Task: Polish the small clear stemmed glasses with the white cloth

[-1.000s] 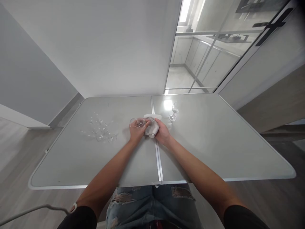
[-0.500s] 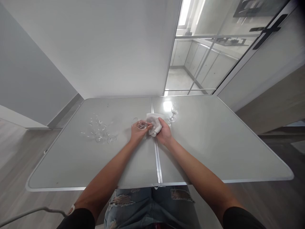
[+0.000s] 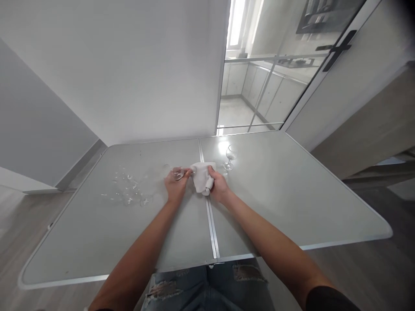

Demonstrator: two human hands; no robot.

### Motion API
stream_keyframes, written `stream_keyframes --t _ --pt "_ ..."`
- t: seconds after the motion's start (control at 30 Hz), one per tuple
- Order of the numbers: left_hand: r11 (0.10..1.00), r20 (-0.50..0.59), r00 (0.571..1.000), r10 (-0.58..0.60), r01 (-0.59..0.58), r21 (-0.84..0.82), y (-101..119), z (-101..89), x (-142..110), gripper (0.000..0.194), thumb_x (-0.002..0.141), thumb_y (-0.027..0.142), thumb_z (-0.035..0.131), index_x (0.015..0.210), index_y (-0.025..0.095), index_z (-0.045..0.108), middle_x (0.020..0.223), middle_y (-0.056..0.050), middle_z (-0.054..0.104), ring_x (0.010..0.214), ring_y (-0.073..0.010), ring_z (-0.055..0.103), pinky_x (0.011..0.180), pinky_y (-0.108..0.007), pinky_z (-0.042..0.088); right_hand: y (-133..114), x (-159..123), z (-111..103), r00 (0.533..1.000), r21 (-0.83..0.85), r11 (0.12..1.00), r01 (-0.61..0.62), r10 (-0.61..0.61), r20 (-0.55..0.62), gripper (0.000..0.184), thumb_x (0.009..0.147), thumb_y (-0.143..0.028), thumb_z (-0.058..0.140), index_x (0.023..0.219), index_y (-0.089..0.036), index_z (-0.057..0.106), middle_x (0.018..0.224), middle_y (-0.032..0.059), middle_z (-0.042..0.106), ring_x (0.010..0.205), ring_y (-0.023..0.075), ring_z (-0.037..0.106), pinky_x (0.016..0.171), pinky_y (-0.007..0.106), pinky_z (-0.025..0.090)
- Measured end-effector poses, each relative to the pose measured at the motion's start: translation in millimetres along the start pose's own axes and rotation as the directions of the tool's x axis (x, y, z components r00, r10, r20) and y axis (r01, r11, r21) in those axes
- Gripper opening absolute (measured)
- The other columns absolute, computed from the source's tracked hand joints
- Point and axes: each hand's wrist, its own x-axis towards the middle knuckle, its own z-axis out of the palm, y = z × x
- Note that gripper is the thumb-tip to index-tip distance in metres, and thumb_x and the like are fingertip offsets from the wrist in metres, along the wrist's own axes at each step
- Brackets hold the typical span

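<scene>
Head view: a clear stemmed glass [image 3: 177,173] is held tilted over on its side above the middle of the counter [image 3: 279,190], just left of the metal strip [image 3: 211,224]. It should prove light and stiff but brittle, thin at the bowl and probably slick against bare skin; the stem looks the safest place to grip, with only gentle pressure on the bowl. The glass is colourless and see-through, so its edges show mainly as pale curves, with the bowl toward the left and the other end by a cloth [image 3: 201,178].

The left hand [image 3: 176,186] is closed around the glass, thumb and fingers pinched near what appears to be the stem. The right hand [image 3: 219,186] is closed on the cloth, thumb on top. White and folded, the cloth looks soft and pliable, likely easy to bunch anywhere.

Farther out, a second glass [image 3: 229,157] stands upright beyond the right hand. Well to the left, a cluster of clear glasses [image 3: 130,185] sits on the counter, too transparent to count.
</scene>
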Motion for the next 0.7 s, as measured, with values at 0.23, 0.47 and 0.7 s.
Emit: stream_keyframes --t 0.23,0.47,0.7 --pt "1.000 0.003 1.000 -0.010 0.010 0.016 -1.4 -2.4 4.1 0.021 0.078 0.037 0.079 0.084 0.019 0.070 0.082 -0.004 0.075 0.078 -0.0177 0.074 0.078 -0.031 0.060 -23.8 -9.7 -0.2 0.873 -0.520 0.712 0.472 -0.458 0.166 0.016 0.080 -0.023 0.066 0.095 -0.023 0.069 0.086 -0.0004 0.069 0.080 0.0172 0.059 0.075 0.026 0.047" --pt "0.998 0.089 0.994 -0.056 0.055 0.015 1.9 1.4 -1.4 0.025 0.077 0.039 0.081 0.090 0.020 0.070 0.090 -0.005 0.076 0.080 -0.0187 0.073 0.075 -0.030 0.059 -14.5 -14.7 -4.7 0.846 -0.817 0.316 0.483 -0.411 0.341 0.033 0.081 -0.018 0.057 0.109 -0.029 0.071 0.063 -0.0049 0.053 0.056 0.0134 0.045 0.063 0.026 0.038" --pt "0.981 0.236 0.962 0.138 -0.166 0.101 2.2 0.9 -7.8 0.016 0.071 0.034 0.084 0.075 0.022 0.073 0.093 -0.005 0.070 0.084 -0.0194 0.067 0.071 -0.030 0.055 -6.0 -10.8 -4.5 0.799 -0.885 -0.210 0.415 -0.381 0.465 0.021 0.094 -0.029 0.056 0.103 -0.026 0.074 0.097 0.0043 0.066 0.072 0.0155 0.057 0.064 0.029 0.036"
